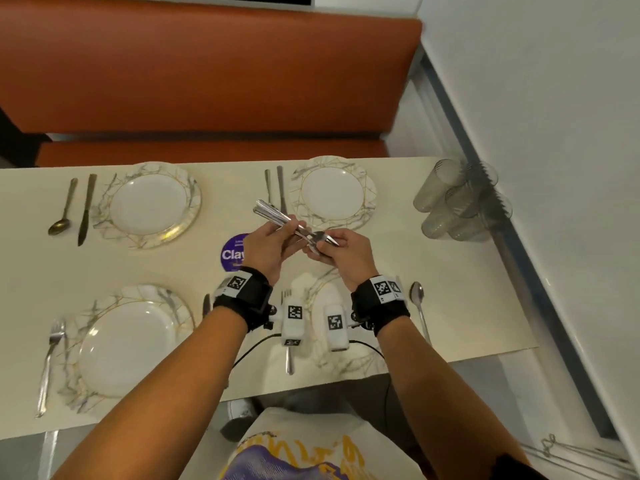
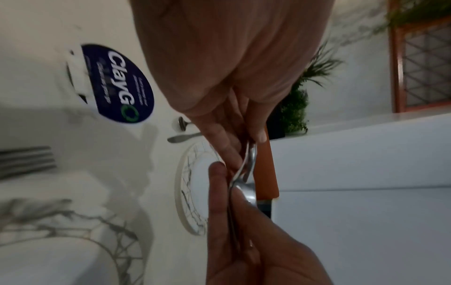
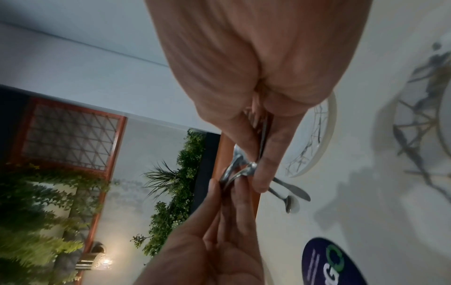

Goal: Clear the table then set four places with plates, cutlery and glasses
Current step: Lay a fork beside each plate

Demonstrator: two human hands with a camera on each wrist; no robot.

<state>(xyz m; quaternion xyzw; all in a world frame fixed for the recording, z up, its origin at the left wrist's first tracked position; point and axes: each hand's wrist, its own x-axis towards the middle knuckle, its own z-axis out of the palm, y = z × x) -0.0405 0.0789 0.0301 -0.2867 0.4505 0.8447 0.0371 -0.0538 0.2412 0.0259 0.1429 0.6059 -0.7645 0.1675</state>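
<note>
Above the middle of the cream table (image 1: 450, 271), both hands share a bundle of steel cutlery (image 1: 277, 216). My left hand (image 1: 289, 232) grips its handles, which stick out to the far left. My right hand (image 1: 320, 249) pinches the head ends; a spoon bowl (image 2: 246, 190) shows between its fingers. Marbled plates lie at the far left (image 1: 149, 204), far right (image 1: 332, 192), near left (image 1: 124, 344) and near right (image 1: 346, 362), the last partly hidden by my wrists. Several grey glasses (image 1: 457, 202) are heaped at the far right corner.
A spoon (image 1: 62, 213) and knife (image 1: 85, 209) lie left of the far-left plate, another pair (image 1: 281, 188) left of the far-right plate. A fork (image 1: 50, 362) flanks the near-left plate. A spoon (image 1: 419, 306) lies near right. An orange bench (image 1: 207, 81) backs the table.
</note>
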